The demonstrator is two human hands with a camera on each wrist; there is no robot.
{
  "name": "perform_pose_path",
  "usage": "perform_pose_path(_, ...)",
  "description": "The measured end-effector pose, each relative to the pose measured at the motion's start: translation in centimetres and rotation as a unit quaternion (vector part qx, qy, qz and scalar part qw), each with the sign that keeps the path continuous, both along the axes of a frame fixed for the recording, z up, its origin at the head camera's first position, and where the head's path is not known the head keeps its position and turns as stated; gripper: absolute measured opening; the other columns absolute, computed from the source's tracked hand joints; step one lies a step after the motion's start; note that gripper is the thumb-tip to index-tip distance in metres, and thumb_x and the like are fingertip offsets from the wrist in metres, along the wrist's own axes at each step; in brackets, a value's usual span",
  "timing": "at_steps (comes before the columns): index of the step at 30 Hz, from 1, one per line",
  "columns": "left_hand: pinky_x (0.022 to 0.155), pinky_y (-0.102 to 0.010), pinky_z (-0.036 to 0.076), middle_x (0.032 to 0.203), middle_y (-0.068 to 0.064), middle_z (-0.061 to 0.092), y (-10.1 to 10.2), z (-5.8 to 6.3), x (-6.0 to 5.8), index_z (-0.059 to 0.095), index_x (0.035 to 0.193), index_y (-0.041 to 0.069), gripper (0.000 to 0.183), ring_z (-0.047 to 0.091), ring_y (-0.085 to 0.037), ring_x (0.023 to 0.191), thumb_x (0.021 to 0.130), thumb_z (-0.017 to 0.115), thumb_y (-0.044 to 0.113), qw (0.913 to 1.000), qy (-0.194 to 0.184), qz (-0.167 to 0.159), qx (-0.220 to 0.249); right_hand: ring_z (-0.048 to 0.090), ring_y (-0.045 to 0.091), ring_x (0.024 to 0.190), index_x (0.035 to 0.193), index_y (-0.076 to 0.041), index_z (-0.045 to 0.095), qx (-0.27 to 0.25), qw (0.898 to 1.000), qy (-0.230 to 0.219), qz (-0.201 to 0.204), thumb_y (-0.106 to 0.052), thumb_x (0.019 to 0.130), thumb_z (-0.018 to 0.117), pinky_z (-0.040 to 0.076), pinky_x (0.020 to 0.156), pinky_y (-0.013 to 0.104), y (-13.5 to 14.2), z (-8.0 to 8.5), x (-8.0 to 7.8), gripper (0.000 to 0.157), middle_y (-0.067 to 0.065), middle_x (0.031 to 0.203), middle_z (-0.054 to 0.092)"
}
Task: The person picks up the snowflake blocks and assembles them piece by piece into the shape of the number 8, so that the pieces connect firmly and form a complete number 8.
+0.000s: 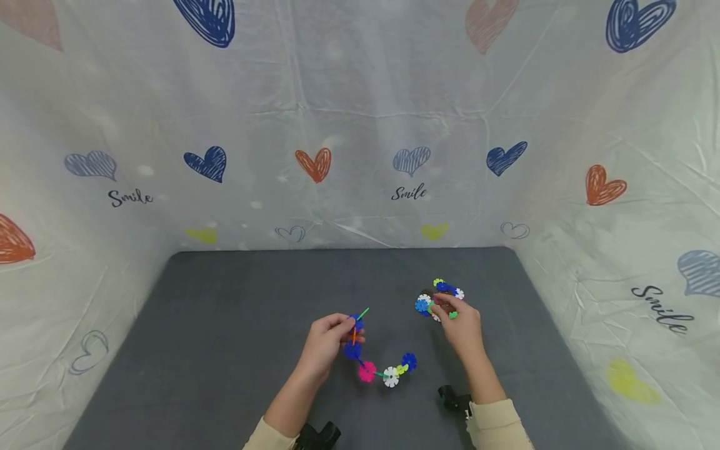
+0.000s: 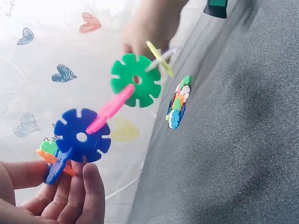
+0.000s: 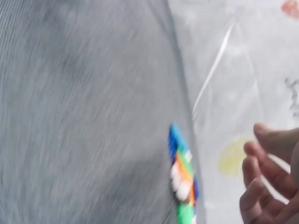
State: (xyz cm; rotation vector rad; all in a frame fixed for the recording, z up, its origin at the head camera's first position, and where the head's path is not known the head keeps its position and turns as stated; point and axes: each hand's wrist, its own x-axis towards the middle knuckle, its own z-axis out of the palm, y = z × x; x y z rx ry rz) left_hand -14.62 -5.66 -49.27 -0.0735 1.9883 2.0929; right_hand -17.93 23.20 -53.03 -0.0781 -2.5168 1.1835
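Observation:
My left hand (image 1: 326, 344) pinches one end of a chain of slotted plastic flower discs, near a blue disc (image 1: 353, 350) and an orange one. From there the chain curves down and right through a pink disc (image 1: 367, 372), a white disc (image 1: 390, 377) and yellow-green pieces to another blue disc (image 1: 409, 361). The left wrist view shows a green disc (image 2: 124, 72) joined by a pink one to the blue disc near my fingers. My right hand (image 1: 464, 322) reaches over a small pile of loose discs (image 1: 423, 305); its fingers are loosely bent, with nothing between them in the right wrist view.
A dark grey table (image 1: 236, 300) lies under both hands. Behind and beside it hangs a pale curtain (image 1: 360, 81) printed with hearts and "Smile". Black wrist devices (image 1: 450, 399) show by both forearms.

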Motion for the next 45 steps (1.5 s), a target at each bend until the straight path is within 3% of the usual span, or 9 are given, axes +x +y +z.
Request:
perform_pose_path(3,0.078,-0.034,0.054,0.093,-0.013,0.074,0.0,-0.1,0.0,0.068,0.103,-0.005,0.027,0.075,-0.027,0.086,0.103,0.059,0.021,1.0,-0.001,0.001,0.009,0.068,0.028,0.085,0.115,-0.005,0.075,0.014,0.998,-0.053,-0.036,-0.014,0.089,0.078,0.049,0.06,0.028,1.3,-1.0,-0.2,0.027,0.014,0.103,0.076)
perform_pose_path(8,0.08,-0.034,0.055,0.095,-0.016,0.074,0.1,0.0,0.1,0.068,0.104,-0.004,0.026,0.075,-0.027,0.085,0.103,0.059,0.02,0.9999,-0.002,0.002,0.012,0.064,0.029,0.088,0.122,-0.006,0.071,0.034,0.991,-0.114,-0.063,-0.016,0.095,0.072,0.047,0.066,0.034,2.9,-2.4,-0.3,0.029,0.017,0.11,0.07)
perform_pose_path(15,0.081,-0.035,0.055,0.094,-0.016,0.074,0.1,-0.1,0.1,0.068,0.103,-0.004,0.028,0.075,-0.027,0.085,0.102,0.061,0.022,0.9999,0.001,0.002,0.012,0.059,0.03,0.085,0.129,-0.007,0.069,0.052,0.986,-0.147,-0.061,-0.014,0.097,0.068,0.045,0.072,0.041,3.9,-3.2,-0.3,0.032,0.02,0.112,0.063)
perform_pose_path(22,0.082,-0.034,0.055,0.094,-0.015,0.074,0.1,0.0,0.2,0.068,0.104,-0.005,0.028,0.075,-0.025,0.084,0.103,0.06,0.022,0.9999,0.001,-0.004,0.014,0.057,0.043,0.111,0.127,-0.002,0.067,0.067,0.979,-0.184,-0.063,-0.014,0.094,0.073,0.045,0.096,0.059,4.0,-3.2,-0.5,0.036,0.026,0.121,0.059)
perform_pose_path(26,0.081,-0.034,0.056,0.093,-0.014,0.074,0.0,0.0,0.2,0.068,0.105,-0.006,0.029,0.075,-0.023,0.084,0.103,0.06,0.021,0.9998,0.001,-0.01,0.017,0.058,0.041,0.104,0.115,0.002,0.063,0.04,0.977,-0.195,-0.079,-0.015,0.09,0.077,0.046,0.09,0.055,4.3,-3.0,-0.5,0.033,0.025,0.115,0.062)
perform_pose_path(34,0.08,-0.034,0.057,0.093,-0.014,0.074,0.1,0.0,0.1,0.067,0.105,-0.007,0.029,0.075,-0.025,0.084,0.102,0.06,0.021,0.9998,0.003,-0.008,0.02,0.055,0.027,0.079,0.1,-0.002,0.065,0.003,0.977,-0.195,-0.087,-0.018,0.091,0.076,0.042,0.063,0.032,5.3,-2.4,0.0,0.022,0.012,0.087,0.064)
perform_pose_path(39,0.08,-0.033,0.058,0.092,-0.014,0.074,0.3,-0.1,0.1,0.068,0.104,-0.006,0.027,0.075,-0.023,0.083,0.102,0.06,0.02,0.9997,0.005,-0.014,0.018,0.062,0.023,0.077,0.105,-0.002,0.07,-0.015,0.98,-0.183,-0.072,-0.02,0.091,0.077,0.045,0.063,0.03,5.1,-1.1,0.6,0.024,0.011,0.089,0.07)
perform_pose_path(45,0.08,-0.034,0.058,0.092,-0.013,0.074,0.3,-0.2,0.1,0.068,0.103,-0.006,0.027,0.075,-0.023,0.082,0.102,0.061,0.02,0.9997,0.005,-0.01,0.021,0.071,0.023,0.091,0.105,-0.004,0.073,-0.06,0.986,-0.156,-0.023,-0.024,0.09,0.078,0.052,0.071,0.027,3.5,1.1,1.2,0.026,0.011,0.1,0.074)
